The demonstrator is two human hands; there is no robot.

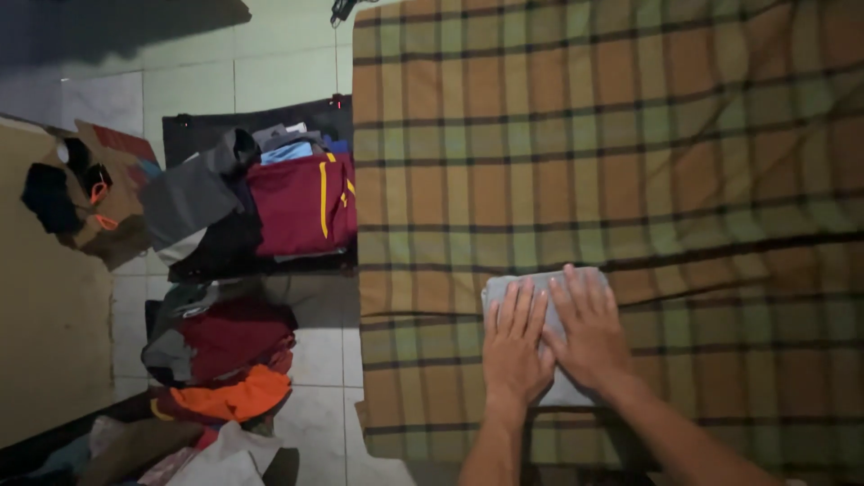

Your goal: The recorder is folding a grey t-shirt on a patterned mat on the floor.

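a: folded grey cloth (pixel 540 286), flat on the plaid blanket (pixel 630 135), near its left edge.
b: pressed under left hand (pixel 515 349) and right hand (pixel 587 331), side by side, touching.
a: grip?
b: none closed. fingers spread flat, palms down on the cloth.
a: beyond the blanket?
b: tiled floor (pixel 270 72) to the left, a maroon garment (pixel 301 205) on a stack, an orange cloth (pixel 236 396) lower down in another pile.
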